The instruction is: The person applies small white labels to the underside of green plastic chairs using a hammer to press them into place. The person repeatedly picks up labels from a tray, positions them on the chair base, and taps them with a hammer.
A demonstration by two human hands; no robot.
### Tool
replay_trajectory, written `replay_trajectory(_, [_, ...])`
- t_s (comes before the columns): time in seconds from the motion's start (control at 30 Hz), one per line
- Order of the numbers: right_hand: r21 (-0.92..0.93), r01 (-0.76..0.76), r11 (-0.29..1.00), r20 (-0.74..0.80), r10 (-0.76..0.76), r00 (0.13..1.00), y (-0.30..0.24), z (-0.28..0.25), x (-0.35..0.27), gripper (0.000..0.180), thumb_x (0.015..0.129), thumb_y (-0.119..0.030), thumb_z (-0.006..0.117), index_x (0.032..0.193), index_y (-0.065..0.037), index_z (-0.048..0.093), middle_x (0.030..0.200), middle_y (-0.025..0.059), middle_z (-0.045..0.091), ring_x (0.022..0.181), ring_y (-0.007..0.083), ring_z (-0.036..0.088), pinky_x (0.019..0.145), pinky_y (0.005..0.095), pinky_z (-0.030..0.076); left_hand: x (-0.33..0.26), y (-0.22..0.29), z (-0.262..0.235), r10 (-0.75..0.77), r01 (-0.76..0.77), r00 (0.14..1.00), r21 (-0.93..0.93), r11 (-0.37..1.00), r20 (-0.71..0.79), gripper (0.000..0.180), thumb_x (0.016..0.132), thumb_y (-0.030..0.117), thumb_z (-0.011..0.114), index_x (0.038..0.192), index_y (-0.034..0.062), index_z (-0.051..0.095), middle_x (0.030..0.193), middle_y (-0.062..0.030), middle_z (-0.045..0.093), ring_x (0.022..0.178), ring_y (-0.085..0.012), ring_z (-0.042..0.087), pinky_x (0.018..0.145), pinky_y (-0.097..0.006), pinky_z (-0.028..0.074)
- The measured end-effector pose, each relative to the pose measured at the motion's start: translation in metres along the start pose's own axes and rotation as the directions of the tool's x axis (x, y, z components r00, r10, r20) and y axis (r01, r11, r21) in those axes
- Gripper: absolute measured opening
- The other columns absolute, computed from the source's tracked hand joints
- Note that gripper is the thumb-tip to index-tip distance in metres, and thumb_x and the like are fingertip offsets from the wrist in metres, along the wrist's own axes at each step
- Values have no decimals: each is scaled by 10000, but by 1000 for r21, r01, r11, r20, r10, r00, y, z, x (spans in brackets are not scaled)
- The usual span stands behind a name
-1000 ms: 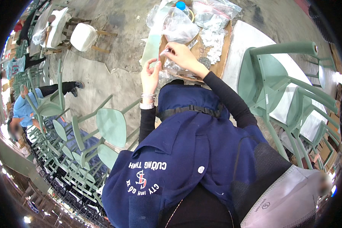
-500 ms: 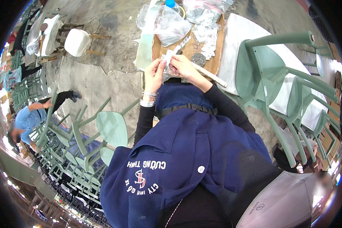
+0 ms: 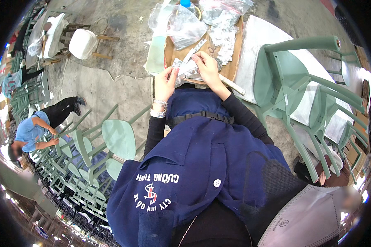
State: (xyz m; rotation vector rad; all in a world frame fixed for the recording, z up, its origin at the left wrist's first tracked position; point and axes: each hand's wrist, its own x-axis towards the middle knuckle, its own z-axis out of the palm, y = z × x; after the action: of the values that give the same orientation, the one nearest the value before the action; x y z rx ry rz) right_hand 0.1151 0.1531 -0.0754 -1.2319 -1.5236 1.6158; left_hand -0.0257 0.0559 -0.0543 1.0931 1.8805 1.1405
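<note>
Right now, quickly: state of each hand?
Left hand: fingers closed on a small, flat, white-and-grey piece.
Right hand: fingers bent; whether closed on anything cannot be told.

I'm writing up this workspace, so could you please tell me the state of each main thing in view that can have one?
Left hand: pinched on a small pale piece.
Right hand: fingertips close together; grip unclear.
Cardboard tray: open-topped, holding silvery packets.
Clear plastic bag: crumpled.
Waist strap: buckled.
Large green chair at right: assembled.
</note>
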Motion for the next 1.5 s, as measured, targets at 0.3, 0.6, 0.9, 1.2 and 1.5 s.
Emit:
replay_trajectory(0.3, [-791,321,521,253,-199,947,2,-26,-1,215,772,-210,651,885,-37,589,848,110,587,831,278,576,702,384,474,6,-7,-2,33,21,992,424,905,-120,301,893,242,600,753,-24,577,540,-97,463,494,-129,367,483,-291,357])
replay_trajectory(0.6, [-911,343,229,252,-349,903,2,-30,-9,254,750,-216,654,908,-30,582,964,111,545,971,260,532,786,387,454,28,-4,3,363,-299,918,324,898,-160,203,837,182,610,727,12,605,596,-119,552,516,-244,543,527,-344,433])
replay_trajectory(0.9, [-891,433,138,408,-179,895,-2,-36,-12,226,742,-204,645,896,-44,603,987,121,586,990,227,539,829,379,409,123,-33,58,463,-588,808,448,673,365,302,807,121,538,1089,157,641,803,-120,663,725,-302,630,644,-388,491])
replay_trajectory(1.2, [-867,290,404,260,-129,957,-41,-77,-27,221,698,-139,639,894,-45,605,858,116,607,806,301,616,720,406,485,120,-34,41,251,-633,758,587,504,602,473,772,123,519,1213,282,585,707,-132,645,645,-297,634,574,-419,494])
replay_trajectory(1.5, [-850,273,452,146,-296,944,-22,-93,20,179,731,-154,632,875,-50,620,856,111,612,803,301,626,691,416,492,67,-7,19,276,-581,790,524,622,548,208,807,178,564,968,157,695,674,-136,636,641,-297,634,581,-415,494])
